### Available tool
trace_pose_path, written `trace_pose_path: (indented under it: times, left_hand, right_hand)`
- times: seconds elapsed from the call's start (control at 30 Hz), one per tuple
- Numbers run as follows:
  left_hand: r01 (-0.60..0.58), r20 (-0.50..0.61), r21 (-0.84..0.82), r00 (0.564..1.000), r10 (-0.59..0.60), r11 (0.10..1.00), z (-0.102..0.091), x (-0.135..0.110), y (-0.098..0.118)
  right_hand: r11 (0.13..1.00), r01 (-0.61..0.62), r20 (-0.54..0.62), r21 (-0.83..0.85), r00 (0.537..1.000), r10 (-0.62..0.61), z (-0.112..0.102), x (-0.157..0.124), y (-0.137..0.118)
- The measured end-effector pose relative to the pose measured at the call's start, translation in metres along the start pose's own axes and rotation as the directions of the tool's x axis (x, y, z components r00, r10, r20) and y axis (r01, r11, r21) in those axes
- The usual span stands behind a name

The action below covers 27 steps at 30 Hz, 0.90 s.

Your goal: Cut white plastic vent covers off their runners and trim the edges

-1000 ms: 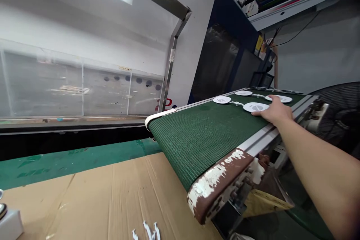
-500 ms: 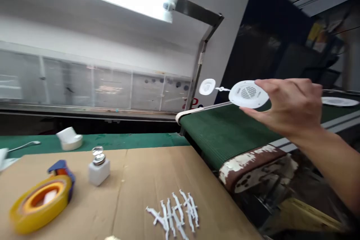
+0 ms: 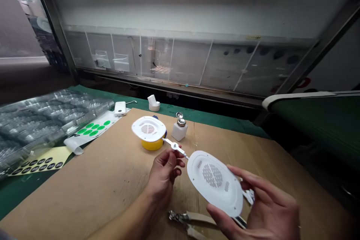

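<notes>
A pair of white perforated plastic covers joined by a thin connecting strip hangs between my hands above the cardboard. My right hand [image 3: 264,202] grips the nearer cover [image 3: 215,183] by its edges, thumb below and fingers on top. With thumb and fingertips, my left hand [image 3: 165,168] pinches the white connecting strip [image 3: 175,146] between the covers. The farther cover [image 3: 149,128] extends in front of a yellow tape roll [image 3: 152,145], partly hiding it. Below the nearer cover lie nippers with pale handles [image 3: 194,222]. Small white plastic pieces [image 3: 249,196] show behind the right fingers.
A white pump bottle [image 3: 179,131] with its lid up stands on the cardboard [image 3: 92,180]. Clear plastic trays [image 3: 50,116] are stacked at left, beside green sticker sheets [image 3: 94,128] and a yellow label sheet [image 3: 42,160]. A green conveyor belt [image 3: 317,120] runs along the right.
My view has swung left from the conveyor to the cardboard. My right hand has brought the joined covers over the bench, and my left hand has come into view, pinching the connecting strip.
</notes>
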<state>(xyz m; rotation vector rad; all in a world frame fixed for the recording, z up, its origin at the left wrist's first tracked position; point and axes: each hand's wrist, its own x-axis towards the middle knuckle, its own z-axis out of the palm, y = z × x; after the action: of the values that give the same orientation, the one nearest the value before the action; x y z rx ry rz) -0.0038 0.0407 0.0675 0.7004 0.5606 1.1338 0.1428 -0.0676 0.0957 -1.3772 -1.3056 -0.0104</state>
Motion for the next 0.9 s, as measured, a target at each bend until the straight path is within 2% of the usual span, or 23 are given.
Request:
trace_pose_path:
  times: [0.07, 0.13, 0.2, 0.23, 0.33, 0.43, 0.53, 0.6, 0.7, 0.8, 0.83, 0.9]
  left_hand:
    - [-0.03, -0.037, 0.032, 0.999, 0.031, 0.999, -0.006, 0.005, 0.002]
    - [-0.037, -0.047, 0.087, 0.998, 0.041, 0.996, -0.008, 0.008, 0.003]
    - [-0.028, -0.028, 0.156, 0.999, 0.032, 0.987, -0.008, 0.007, 0.005]
    - [-0.017, -0.009, 0.192, 1.0, 0.019, 0.981, -0.007, 0.006, 0.005]
    - [0.038, 0.057, 0.284, 0.997, -0.056, 0.958, -0.001, -0.005, 0.006]
    - [0.125, 0.104, 0.359, 0.979, -0.173, 0.925, 0.005, -0.021, 0.0]
    - [0.225, 0.127, 0.427, 0.944, -0.305, 0.876, 0.009, -0.041, -0.012]
    - [0.236, 0.12, 0.43, 0.942, -0.314, 0.871, 0.011, -0.05, -0.019]
    - [0.207, 0.11, 0.441, 0.953, -0.282, 0.873, 0.012, -0.051, -0.02]
    - [0.167, 0.144, 0.412, 0.959, -0.244, 0.896, 0.011, -0.04, -0.014]
    - [0.144, 0.166, 0.387, 0.961, -0.223, 0.911, 0.011, -0.035, -0.011]
    - [0.103, 0.202, 0.348, 0.962, -0.181, 0.932, 0.009, -0.027, -0.008]
  right_hand:
    - [0.996, -0.047, 0.031, -0.078, 0.998, 0.05, 0.006, -0.015, 0.019]
    - [0.992, -0.043, 0.177, -0.121, 0.982, 0.064, 0.001, -0.022, 0.031]
    - [0.998, -0.039, 0.352, -0.052, 0.934, 0.055, -0.008, -0.023, 0.036]
    - [0.998, -0.056, 0.397, 0.0, 0.916, 0.052, -0.013, -0.022, 0.036]
    - [0.973, -0.188, 0.38, 0.133, 0.916, 0.125, -0.021, -0.015, 0.032]
    - [0.902, -0.34, 0.397, 0.266, 0.891, 0.219, -0.019, -0.011, 0.024]
    - [0.84, -0.398, 0.41, 0.369, 0.881, 0.237, -0.014, -0.009, 0.016]
    - [0.853, -0.347, 0.358, 0.39, 0.91, 0.207, -0.015, -0.007, 0.016]
    - [0.896, -0.214, 0.155, 0.388, 0.974, 0.165, -0.027, 0.005, 0.03]
    - [0.928, -0.136, -0.043, 0.346, 0.986, 0.161, -0.049, 0.023, 0.049]
    - [0.941, -0.123, -0.062, 0.315, 0.987, 0.149, -0.058, 0.028, 0.05]
    - [0.969, -0.113, -0.025, 0.221, 0.992, 0.121, -0.074, 0.029, 0.044]
